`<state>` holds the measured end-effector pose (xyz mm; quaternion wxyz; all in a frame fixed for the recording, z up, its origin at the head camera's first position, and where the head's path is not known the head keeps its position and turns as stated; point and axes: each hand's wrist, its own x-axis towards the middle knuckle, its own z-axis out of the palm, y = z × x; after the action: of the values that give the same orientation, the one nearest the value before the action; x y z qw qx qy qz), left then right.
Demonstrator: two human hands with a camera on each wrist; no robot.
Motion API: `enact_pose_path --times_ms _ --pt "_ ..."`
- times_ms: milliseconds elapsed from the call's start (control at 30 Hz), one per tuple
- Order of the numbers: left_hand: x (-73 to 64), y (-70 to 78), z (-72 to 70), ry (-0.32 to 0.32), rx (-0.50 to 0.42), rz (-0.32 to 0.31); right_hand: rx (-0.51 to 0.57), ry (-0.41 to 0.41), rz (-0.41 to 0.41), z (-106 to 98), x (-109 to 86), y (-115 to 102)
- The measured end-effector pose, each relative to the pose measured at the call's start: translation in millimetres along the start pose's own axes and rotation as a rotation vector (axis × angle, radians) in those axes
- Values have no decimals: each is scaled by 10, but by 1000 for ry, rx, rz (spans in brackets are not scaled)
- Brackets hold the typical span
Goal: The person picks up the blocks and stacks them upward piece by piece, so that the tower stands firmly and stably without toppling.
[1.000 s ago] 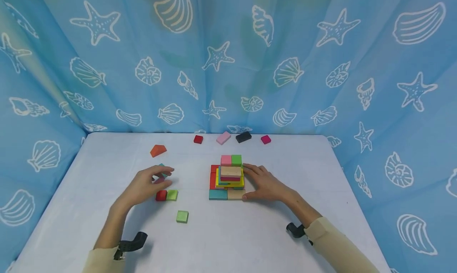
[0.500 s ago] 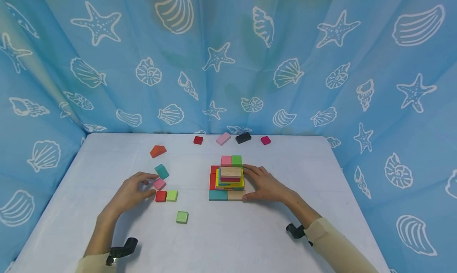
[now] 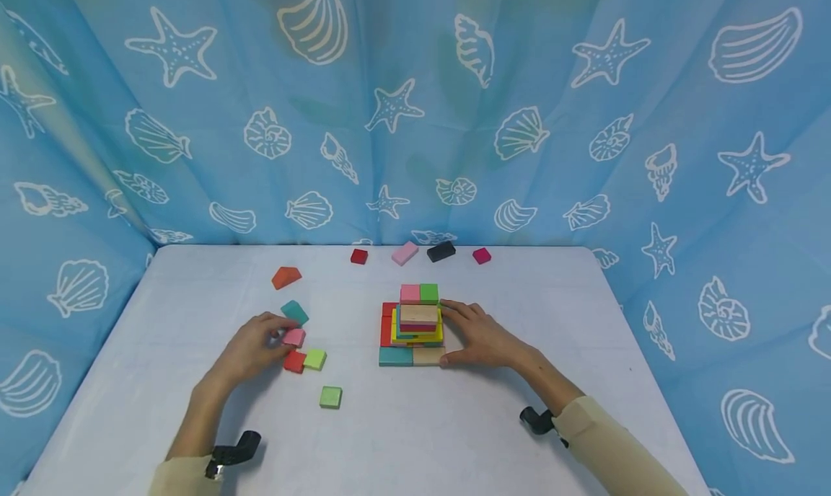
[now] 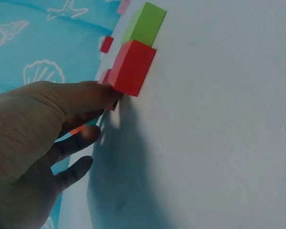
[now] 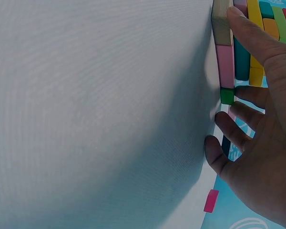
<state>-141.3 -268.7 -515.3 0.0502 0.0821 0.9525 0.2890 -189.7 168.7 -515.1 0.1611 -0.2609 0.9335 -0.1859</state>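
Observation:
Left of centre in the head view, my left hand [image 3: 249, 346] pinches a small pink block [image 3: 294, 337] between thumb and index finger. In the left wrist view that pink block is mostly hidden behind the thumb and a red block [image 4: 132, 67]. The red block meets a lime-green block [image 3: 315, 359] at a slight angle. A teal block [image 3: 295, 311] lies just beyond the fingertips. My right hand [image 3: 483, 335] rests with spread fingers against the right side of a layered stack of coloured wooden blocks [image 3: 418, 314]. Its thumb touches a plain wood block [image 5: 222, 24] at the base.
A pale green block [image 3: 330, 397] lies nearer me, and an orange block [image 3: 286, 277] farther off to the left. Along the table's back edge sit a red block [image 3: 359, 257], a pink block [image 3: 405, 253], a black block [image 3: 441, 251] and a magenta block [image 3: 482, 256]. A blue patterned curtain [image 3: 428, 157] hangs behind.
My left hand drew back leftward, then came right again and took hold of the pink block. The red and lime-green blocks have shifted and turned slightly. The right hand stayed at the stack.

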Motion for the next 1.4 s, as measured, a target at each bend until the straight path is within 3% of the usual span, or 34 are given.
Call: enact_pose_path --times_ms 133,267,500,667,800,1033,1400 --pt "72 139 -14 49 19 -3 0 1 -11 -3 2 11" --pt "186 452 -24 101 -19 36 -6 1 -14 -3 5 25" --pt "344 1149 18 171 -56 240 -6 5 -28 11 6 32" --pt "423 1462 133 206 -33 401 -6 8 -32 13 1 29" --pt "459 1561 239 199 22 460 -5 7 -34 12 -7 20" --pt "474 1616 322 202 73 501 -2 12 -39 0 -20 8" --pt "492 1647 339 247 101 500 3 14 -43 -11 -24 16"
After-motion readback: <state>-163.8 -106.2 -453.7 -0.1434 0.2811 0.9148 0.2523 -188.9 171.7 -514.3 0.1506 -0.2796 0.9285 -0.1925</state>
